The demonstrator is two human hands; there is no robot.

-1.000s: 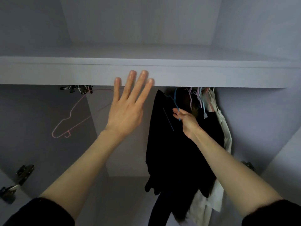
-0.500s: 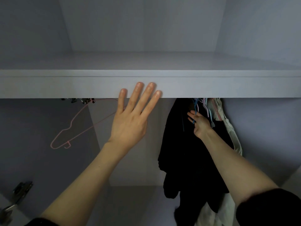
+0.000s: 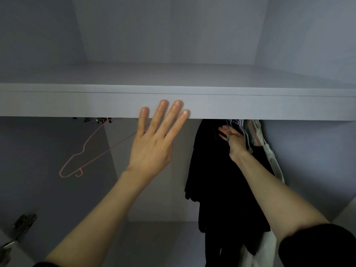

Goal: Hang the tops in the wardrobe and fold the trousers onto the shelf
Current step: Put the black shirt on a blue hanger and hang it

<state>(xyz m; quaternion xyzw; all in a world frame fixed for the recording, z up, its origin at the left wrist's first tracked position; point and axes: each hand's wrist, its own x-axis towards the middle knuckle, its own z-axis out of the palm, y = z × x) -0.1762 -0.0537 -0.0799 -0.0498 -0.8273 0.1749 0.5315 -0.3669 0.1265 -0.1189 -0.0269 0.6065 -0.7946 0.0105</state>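
Right hand (image 3: 234, 140): pinches blue hanger (image 3: 228, 132) carrying black top (image 3: 215, 174) — just under the shelf (image 3: 250, 106).
Left hand (image 3: 152, 145): fingers spread, steadying — idle.
Advice: seat the hook fully, then release.

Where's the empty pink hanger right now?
Head view, left half: the empty pink hanger hangs under the shelf, tilted, left of the open left hand and well apart from the dark tops on the right.
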